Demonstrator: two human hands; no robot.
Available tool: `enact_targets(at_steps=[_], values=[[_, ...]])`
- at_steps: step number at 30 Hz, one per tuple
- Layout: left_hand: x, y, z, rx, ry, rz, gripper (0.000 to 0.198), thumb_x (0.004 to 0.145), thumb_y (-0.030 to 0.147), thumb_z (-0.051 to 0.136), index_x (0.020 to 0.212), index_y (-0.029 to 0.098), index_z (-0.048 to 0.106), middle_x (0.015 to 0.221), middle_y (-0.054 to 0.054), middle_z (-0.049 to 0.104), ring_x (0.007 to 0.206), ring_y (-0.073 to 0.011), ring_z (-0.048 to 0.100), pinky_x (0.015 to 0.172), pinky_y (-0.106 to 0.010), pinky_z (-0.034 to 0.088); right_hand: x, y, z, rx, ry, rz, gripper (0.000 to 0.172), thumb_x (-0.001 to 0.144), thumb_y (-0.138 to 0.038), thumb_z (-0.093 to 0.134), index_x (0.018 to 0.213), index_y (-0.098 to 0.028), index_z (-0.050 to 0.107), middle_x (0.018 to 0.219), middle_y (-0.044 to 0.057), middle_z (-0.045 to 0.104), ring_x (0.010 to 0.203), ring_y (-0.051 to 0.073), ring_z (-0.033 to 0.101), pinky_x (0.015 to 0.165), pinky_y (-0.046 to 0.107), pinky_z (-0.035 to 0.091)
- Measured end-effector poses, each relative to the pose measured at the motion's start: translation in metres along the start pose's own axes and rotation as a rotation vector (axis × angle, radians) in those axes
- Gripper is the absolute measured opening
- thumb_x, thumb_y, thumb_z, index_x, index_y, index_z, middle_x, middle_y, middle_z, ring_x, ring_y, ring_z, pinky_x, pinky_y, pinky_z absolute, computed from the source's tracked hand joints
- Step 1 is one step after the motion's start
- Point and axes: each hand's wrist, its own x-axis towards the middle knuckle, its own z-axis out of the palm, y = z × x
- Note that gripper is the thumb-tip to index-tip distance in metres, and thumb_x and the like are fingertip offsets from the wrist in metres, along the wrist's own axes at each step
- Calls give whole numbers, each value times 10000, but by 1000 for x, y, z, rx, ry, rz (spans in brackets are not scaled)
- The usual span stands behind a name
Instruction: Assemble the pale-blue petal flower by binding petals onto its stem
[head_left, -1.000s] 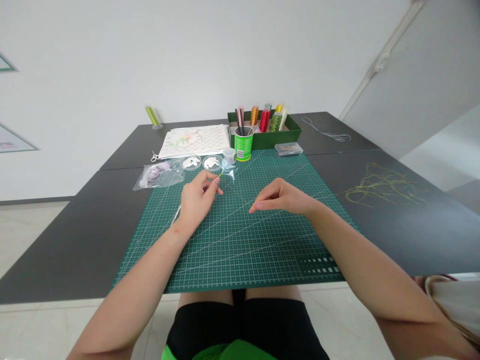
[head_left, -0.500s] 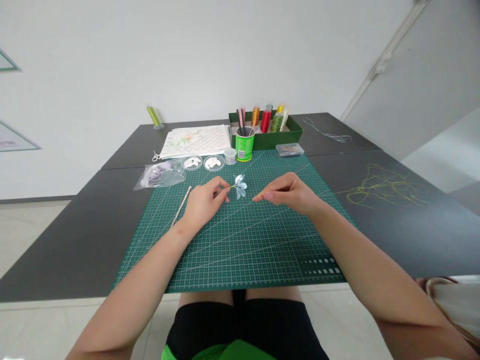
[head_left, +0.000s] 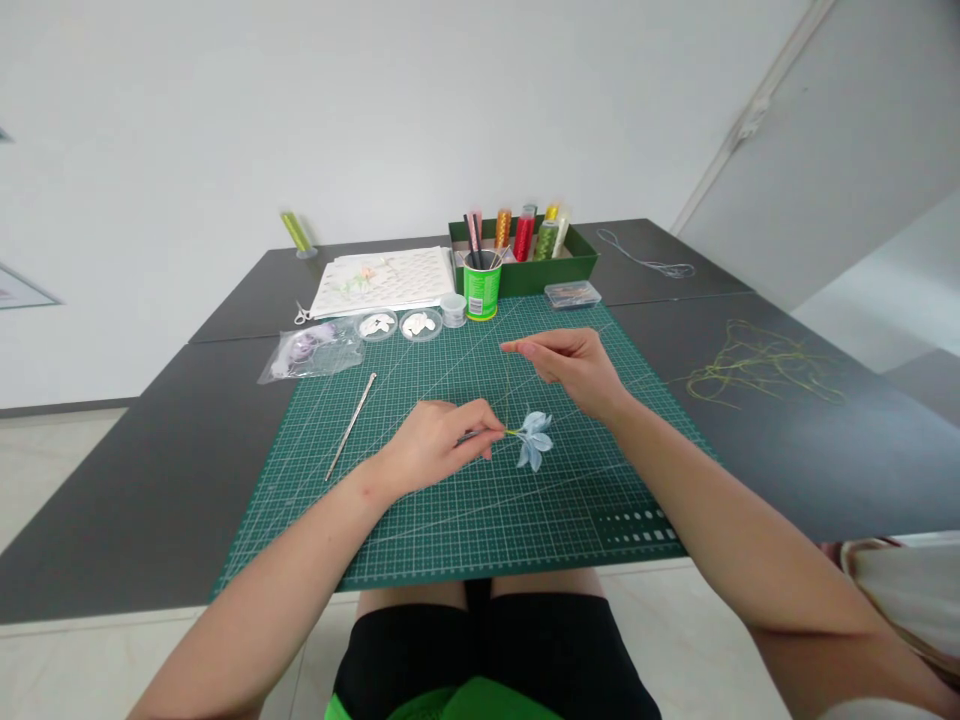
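Observation:
My left hand (head_left: 442, 440) pinches the green stem of a pale blue artificial flower (head_left: 535, 440) over the cutting mat (head_left: 450, 530). The flower's petals point to the right, beyond my fingertips. Above and to the right, my right hand (head_left: 574, 365) is closed in a pinch on a thin yellow-green thread (head_left: 507, 385). That thread runs down from my right fingertips to the stem beside my left fingers. A slim metal tool (head_left: 351, 425), perhaps tweezers, lies on the mat left of my left hand.
Behind the mat's middle stand a green can (head_left: 481, 290) and a green box (head_left: 585, 262) of thread spools. Dishes of white pieces (head_left: 421, 325), a plastic bag (head_left: 311, 350) and white sheets (head_left: 382, 280) lie at left. Loose yellow-green threads (head_left: 757, 365) lie at right.
My left hand and the flower have moved right and toward me. My right hand has risen away from me, and the thread now stands nearly upright between the hands.

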Motion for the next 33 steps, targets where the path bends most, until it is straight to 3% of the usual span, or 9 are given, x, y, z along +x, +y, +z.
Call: enact_targets(at_steps=[5, 9, 14, 17, 21, 27, 31, 33], values=[[-2, 5, 0, 14, 100, 81, 136, 996, 296, 533, 904, 208, 582, 714, 62, 729, 627, -81, 670, 610, -184, 447, 3, 4, 4, -113, -54, 18, 274, 839, -434, 684, 911, -204, 816, 637, 14, 673, 624, 122, 572, 568, 256, 412], [-3, 3, -2, 113, 249, 137, 131, 1001, 267, 516, 916, 201, 590, 715, 51, 720, 624, -79, 669, 610, -186, 458, 6, 16, 4, -146, -120, 35, 319, 824, -466, 690, 918, -187, 813, 817, 62, 761, 732, 167, 646, 636, 274, 465], [-3, -2, -8, 254, 529, 155, 91, 984, 226, 540, 939, 188, 609, 684, 44, 719, 545, -69, 635, 574, -180, 461, 8, 31, 5, -131, -267, 66, 442, 803, -572, 682, 859, -152, 807, 708, 47, 719, 639, 148, 584, 574, 261, 419], [-3, -6, -9, 320, 625, 119, 84, 979, 233, 552, 941, 187, 611, 657, 45, 716, 545, -78, 643, 588, -185, 472, 5, 29, 6, -171, -393, 107, 439, 810, -570, 685, 852, -151, 807, 631, 25, 667, 600, 125, 519, 546, 252, 371], [-3, -11, -7, 387, 675, 23, 112, 990, 259, 527, 962, 186, 608, 686, 31, 731, 595, -97, 680, 611, -194, 477, -1, 18, 7, -160, -562, 162, 410, 841, -534, 670, 976, -171, 805, 605, 0, 627, 554, 96, 433, 514, 241, 303], [-1, -18, -5, 350, 657, -143, 203, 1000, 293, 514, 1147, 200, 617, 741, 29, 744, 657, -105, 709, 642, -184, 483, -5, 8, 9, -76, -595, 184, 350, 837, -480, 693, 987, -185, 804, 623, -4, 609, 569, 95, 418, 518, 243, 298], [1, -20, -7, 234, 640, -208, 209, 990, 314, 517, 1116, 219, 654, 709, 43, 731, 606, -99, 686, 610, -184, 480, -3, 10, 7, 49, -588, 267, 321, 840, -441, 701, 977, -166, 795, 495, -67, 388, 495, 64, 272, 471, 232, 185], [2, -21, -9, 118, 673, -246, 186, 970, 318, 543, 1060, 215, 669, 670, 50, 716, 554, -92, 662, 581, -184, 477, 0, 14, 2, 200, -525, 348, 334, 852, -447, 680, 996, -161, 775, 481, -96, 278, 464, 58, 201, 454, 230, 154]])
